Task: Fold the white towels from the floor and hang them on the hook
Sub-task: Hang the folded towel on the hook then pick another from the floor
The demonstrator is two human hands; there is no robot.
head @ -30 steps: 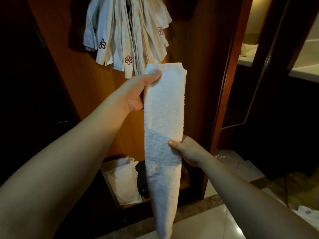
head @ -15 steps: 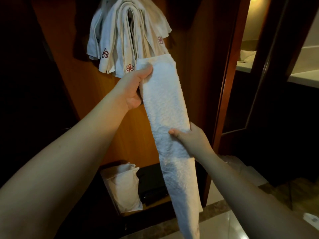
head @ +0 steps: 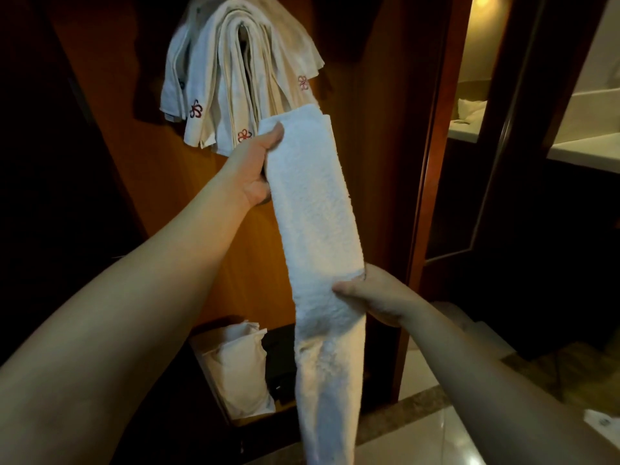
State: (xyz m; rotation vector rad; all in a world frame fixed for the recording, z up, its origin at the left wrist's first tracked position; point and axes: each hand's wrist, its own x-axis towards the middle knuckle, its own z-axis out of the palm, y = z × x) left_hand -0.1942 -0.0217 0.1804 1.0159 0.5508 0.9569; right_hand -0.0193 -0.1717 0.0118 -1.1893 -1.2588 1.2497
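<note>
A long white towel [head: 315, 209], folded into a narrow strip, hangs in front of me. My left hand [head: 256, 166] pinches its top left corner, thumb on the front. My right hand [head: 375, 297] grips the strip about halfway down from the right side, thumb across the front. The lower half dangles toward the floor. Just above the top edge, several white towels with red flower emblems [head: 235, 72] hang bunched over a hook on the wooden panel; the hook itself is hidden by them.
A wooden wardrobe panel [head: 161, 203] stands behind the towel, with a white bag [head: 235, 367] and a dark box on its low shelf. A wooden door frame [head: 432, 162] stands right, a lit room beyond. Pale tiled floor [head: 419, 441] lies below, something white [head: 600, 421] at far right.
Both hands carried the towel strip nearer the hanging towels. The strip now leans to the left at the top, and my right hand grips it lower down.
</note>
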